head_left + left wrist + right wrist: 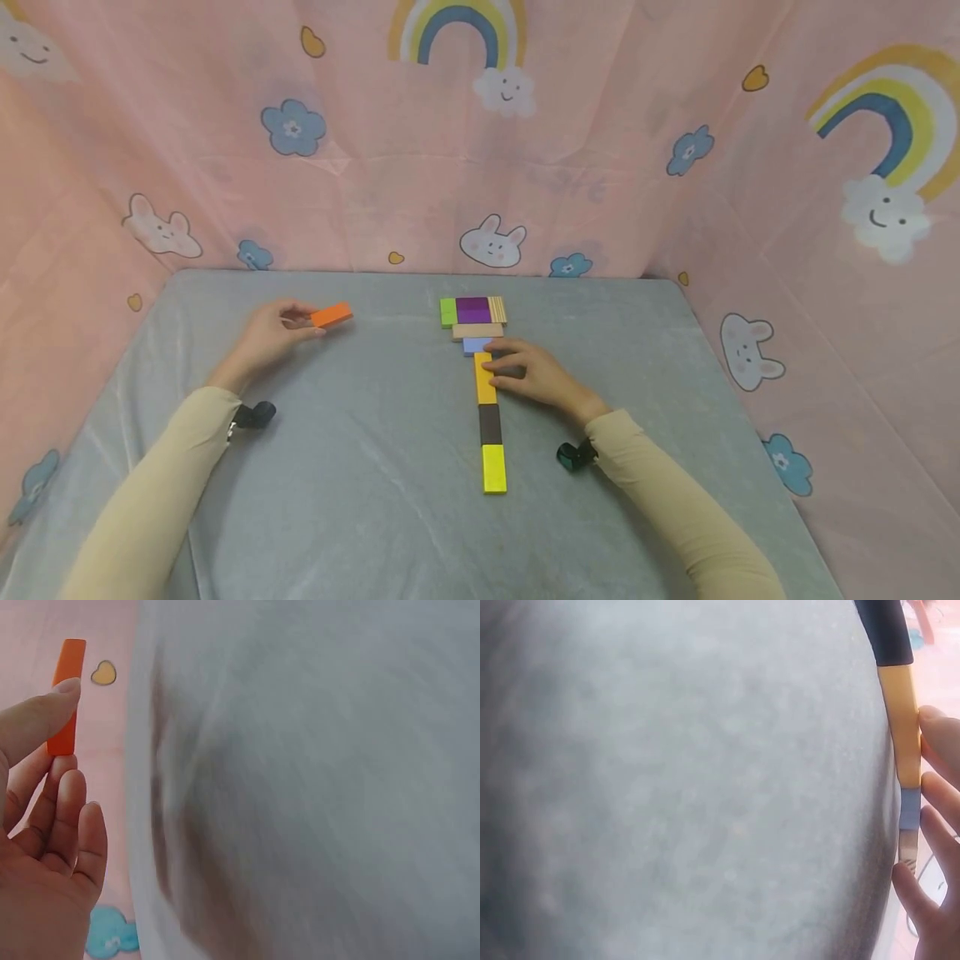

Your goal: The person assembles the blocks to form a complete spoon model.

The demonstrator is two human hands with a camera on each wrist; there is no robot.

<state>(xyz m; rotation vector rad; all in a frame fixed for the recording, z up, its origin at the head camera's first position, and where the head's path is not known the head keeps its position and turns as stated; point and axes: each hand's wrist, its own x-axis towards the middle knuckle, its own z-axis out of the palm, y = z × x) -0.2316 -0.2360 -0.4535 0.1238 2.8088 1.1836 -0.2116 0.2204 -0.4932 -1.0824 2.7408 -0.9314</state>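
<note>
My left hand (272,335) pinches an orange block (332,315) between thumb and fingers, over the left part of the table. In the left wrist view the thumb lies across the orange block (67,660), with the other fingers below it. My right hand (542,377) reaches in from the right, its fingers spread and fairly straight. Its fingertips are at the amber block (484,393) and the edge of the blue block (474,345). The right wrist view has the thumb beside the amber block (901,735).
Below the amber block a dark brown block (490,425) and a yellow block (494,469) continue the line. Above the blue block lie a tan block (477,332), then green (447,312), purple (472,310) and striped (497,309) pieces. Grey cloth covers the table (360,500); pink curtains (337,200) surround it.
</note>
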